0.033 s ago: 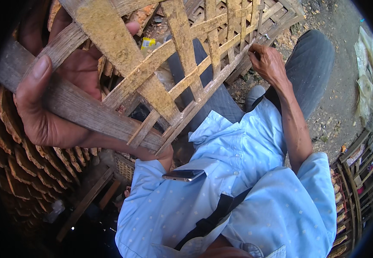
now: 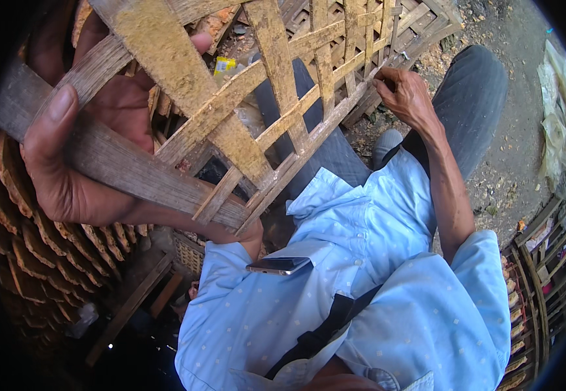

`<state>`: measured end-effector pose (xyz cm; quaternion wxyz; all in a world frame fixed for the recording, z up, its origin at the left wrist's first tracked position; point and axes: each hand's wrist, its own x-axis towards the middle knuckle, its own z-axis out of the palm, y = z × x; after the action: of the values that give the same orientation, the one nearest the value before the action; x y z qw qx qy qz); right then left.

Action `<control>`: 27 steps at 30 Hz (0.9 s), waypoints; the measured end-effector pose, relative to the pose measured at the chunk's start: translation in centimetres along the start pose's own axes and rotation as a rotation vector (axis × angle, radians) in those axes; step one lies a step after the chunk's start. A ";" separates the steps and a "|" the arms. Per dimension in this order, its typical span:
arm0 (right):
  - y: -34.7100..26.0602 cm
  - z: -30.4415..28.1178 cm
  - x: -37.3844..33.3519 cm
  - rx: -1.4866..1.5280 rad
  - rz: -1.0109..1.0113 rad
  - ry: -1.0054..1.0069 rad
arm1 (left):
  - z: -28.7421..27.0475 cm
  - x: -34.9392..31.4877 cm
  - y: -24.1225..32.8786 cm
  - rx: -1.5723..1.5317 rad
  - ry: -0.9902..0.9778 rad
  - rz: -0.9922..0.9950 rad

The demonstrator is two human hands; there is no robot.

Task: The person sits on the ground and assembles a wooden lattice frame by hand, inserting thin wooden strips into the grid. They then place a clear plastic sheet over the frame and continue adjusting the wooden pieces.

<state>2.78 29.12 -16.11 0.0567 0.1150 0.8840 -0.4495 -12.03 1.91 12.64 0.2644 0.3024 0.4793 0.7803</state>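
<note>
A light blue shirt [image 2: 387, 260] is closest, with a phone [image 2: 278, 265] poking out of its pocket. Just past it is a bamboo lattice panel [image 2: 283, 91], tilted up over the lap. The left hand [image 2: 119, 107] has its grip hooked on the panel's near end bar, thumb in front and fingers behind. The right hand [image 2: 408, 98] is curled at the long side edge, fingertips touching it; I cannot tell if that grip pinches the edge or just rests there. The panel lies between the hands, up and left of the right one. Its long edge slants away from the belly, up to the right. The left hand has the near end; the right is farther along. Beyond are gray trousers [image 2: 475, 91], a yellow wrapper [image 2: 224, 66] and a see-through plastic sheet [image 2: 560, 117] on the ground [image 2: 514, 156].
</note>
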 end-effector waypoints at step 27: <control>-3.6 -0.4 -1.4 0.336 -0.009 -0.145 | 0.5 -0.2 1.5 0.154 0.123 -0.181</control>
<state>3.23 27.19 -12.81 0.0983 0.0862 0.7906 -0.5982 -11.72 1.45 14.11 0.2798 0.2291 0.5786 0.7311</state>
